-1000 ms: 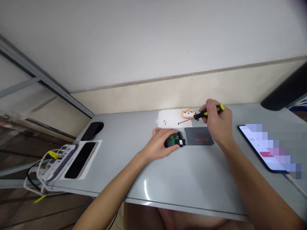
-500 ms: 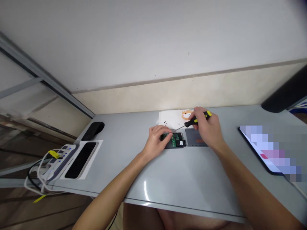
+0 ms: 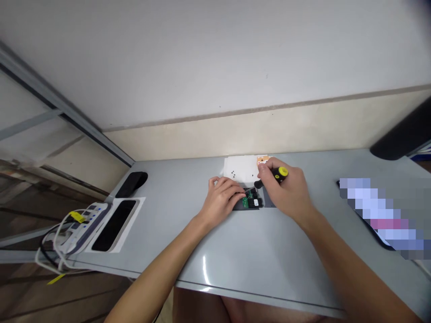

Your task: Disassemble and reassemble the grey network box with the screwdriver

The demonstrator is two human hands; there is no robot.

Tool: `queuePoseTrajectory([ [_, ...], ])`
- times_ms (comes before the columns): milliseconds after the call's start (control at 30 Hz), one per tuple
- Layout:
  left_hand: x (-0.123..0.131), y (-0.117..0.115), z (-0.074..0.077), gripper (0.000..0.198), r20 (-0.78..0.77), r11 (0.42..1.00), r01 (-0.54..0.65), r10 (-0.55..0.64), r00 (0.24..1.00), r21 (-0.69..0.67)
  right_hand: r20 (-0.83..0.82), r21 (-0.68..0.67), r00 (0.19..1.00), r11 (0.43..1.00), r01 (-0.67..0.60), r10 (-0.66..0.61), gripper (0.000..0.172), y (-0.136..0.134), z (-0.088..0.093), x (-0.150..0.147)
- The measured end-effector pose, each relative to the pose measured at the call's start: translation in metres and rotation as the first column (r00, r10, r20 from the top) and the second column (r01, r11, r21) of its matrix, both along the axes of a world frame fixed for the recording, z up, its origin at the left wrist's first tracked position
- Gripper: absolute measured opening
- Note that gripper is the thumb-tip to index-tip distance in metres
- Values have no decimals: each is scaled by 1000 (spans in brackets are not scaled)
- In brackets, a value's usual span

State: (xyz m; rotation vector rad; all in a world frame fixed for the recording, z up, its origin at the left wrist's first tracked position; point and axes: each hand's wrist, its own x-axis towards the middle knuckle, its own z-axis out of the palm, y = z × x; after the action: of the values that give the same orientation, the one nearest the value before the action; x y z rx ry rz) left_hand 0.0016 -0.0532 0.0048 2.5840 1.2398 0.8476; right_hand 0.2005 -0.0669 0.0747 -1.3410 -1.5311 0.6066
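Right grip [image 3: 286, 188] wrapped round the screwdriver [image 3: 279, 174], left grip [image 3: 219, 197] over the circuit board [image 3: 245, 202], hold unclear from here, I'd guide that shaft [image 3: 250, 189] gently.

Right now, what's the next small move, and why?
Probably ease the left hand aside slightly to check the tip of the screwdriver before turning: the right hand holds it slanted toward the green board, but the left hand crowds the tip, so contact can't be confirmed.

Both hands [image 3: 219, 199], fingers [image 3: 232, 189] bent, are close together (forearms [image 3: 164, 262] slanting inward)
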Motion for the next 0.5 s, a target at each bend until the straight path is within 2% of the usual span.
queuePoseTrajectory([
  [67,1,-2,2,26,43,999,26,-25,999,-32,46,16,999,1000,-2,1,37,-1,1,-2],
  [167,2,-4,6,49,57,991,62,-56,997,-120,89,14,996,1000,16,-17,38,1,-1,-2],
  [233,3,-4,7,54,36,981,83,-77,996,-174,115,12,993,999,39,-40,39,3,-4,-2],
  [500,4,-3,-2,48,-44,969,131,-143,989,-208,180,17,979,996,91,-92,38,7,-6,0],
])
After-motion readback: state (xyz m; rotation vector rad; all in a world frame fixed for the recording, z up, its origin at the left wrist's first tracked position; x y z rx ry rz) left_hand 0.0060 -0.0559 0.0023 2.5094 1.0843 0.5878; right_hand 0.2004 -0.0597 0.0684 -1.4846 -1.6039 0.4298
